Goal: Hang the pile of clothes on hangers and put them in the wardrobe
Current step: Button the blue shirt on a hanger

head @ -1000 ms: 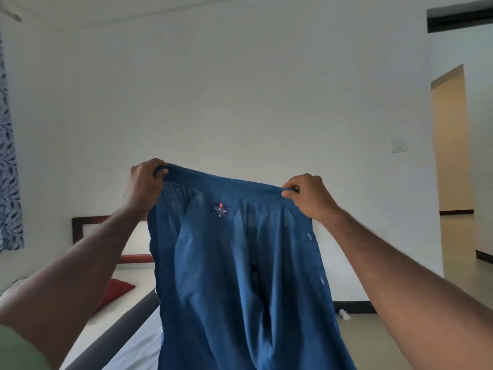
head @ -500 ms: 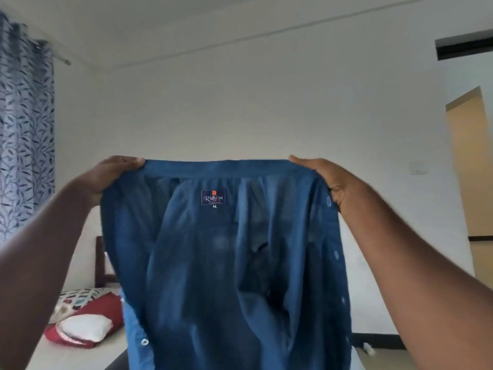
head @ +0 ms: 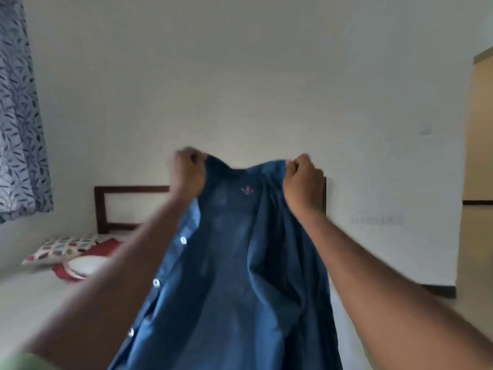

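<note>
A blue button-up shirt (head: 234,263) hangs in front of me, held up by its top edge, with its inside label and white buttons facing me. My left hand (head: 186,172) grips the shirt's upper left corner in a fist. My right hand (head: 301,180) grips the upper right corner. The cloth sags between the two hands and drapes down out of the frame. No hanger, pile of clothes or wardrobe is in view.
A bed (head: 32,297) with a dark wooden headboard (head: 128,189) lies at the lower left, with a patterned pillow (head: 64,248) and a red pillow (head: 101,252) on it. A patterned curtain (head: 18,116) hangs at the left. A doorway (head: 477,145) opens at the right.
My hands have come closer together and moved lower and farther out, so the shirt's top edge now sags instead of being stretched flat. The view has tilted down.
</note>
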Demonstrator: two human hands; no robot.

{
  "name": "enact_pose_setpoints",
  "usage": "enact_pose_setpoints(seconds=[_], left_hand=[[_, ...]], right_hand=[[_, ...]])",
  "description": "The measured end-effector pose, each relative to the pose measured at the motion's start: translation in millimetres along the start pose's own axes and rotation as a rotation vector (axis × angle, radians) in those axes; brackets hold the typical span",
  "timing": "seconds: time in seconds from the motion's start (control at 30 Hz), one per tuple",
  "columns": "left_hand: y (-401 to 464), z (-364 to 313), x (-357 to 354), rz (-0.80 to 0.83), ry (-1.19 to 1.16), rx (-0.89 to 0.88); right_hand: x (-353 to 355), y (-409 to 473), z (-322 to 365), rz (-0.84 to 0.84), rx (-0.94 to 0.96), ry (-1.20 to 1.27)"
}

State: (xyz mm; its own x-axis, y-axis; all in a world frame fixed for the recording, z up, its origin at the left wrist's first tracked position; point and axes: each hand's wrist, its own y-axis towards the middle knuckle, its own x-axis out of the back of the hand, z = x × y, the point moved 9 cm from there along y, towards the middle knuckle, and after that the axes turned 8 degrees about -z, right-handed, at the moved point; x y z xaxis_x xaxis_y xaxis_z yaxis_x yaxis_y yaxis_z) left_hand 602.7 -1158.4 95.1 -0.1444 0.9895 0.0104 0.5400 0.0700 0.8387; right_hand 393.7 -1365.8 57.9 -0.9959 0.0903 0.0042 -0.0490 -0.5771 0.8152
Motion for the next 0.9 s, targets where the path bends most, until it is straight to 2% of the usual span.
enact_pose_setpoints(seconds=[0.07,0.1,0.2,0.27,0.43,0.57,0.67,0.73,0.77,0.83,0.9], left_hand=[[-99,35,-40,0.121,0.012,0.006],[-158,62,-60,0.216,0.019,0.069],[-336,131,-97,0.507,0.020,0.375],[-426,151,-97,0.572,-0.011,0.513],[-528,177,-80,0.485,-0.125,0.807],[-539,173,-90,0.452,-0.331,0.945],[-516,171,-107,0.408,-0.383,0.888],[-509,173,-120,0.477,-0.333,0.798],[-513,177,-126,0.543,-0.258,0.750],[-531,188,-133,0.657,-0.122,0.663],[-548,198,-127,0.654,-0.050,0.677]], right_hand=[[-29,-61,-54,0.147,-0.012,-0.086],[-43,-100,-91,0.267,-0.074,-0.130],[-65,-236,-194,0.723,-0.322,-0.258],[-51,-313,-245,0.843,-0.485,-0.274],[-11,-403,-308,0.886,-0.809,-0.139],[-5,-390,-313,0.759,-0.868,0.005],[-9,-354,-299,0.594,-0.706,0.062],[-6,-342,-300,0.519,-0.634,0.067],[-5,-346,-310,0.521,-0.649,0.049],[-2,-370,-335,0.597,-0.808,0.003],[-3,-395,-347,0.698,-0.963,0.003]])
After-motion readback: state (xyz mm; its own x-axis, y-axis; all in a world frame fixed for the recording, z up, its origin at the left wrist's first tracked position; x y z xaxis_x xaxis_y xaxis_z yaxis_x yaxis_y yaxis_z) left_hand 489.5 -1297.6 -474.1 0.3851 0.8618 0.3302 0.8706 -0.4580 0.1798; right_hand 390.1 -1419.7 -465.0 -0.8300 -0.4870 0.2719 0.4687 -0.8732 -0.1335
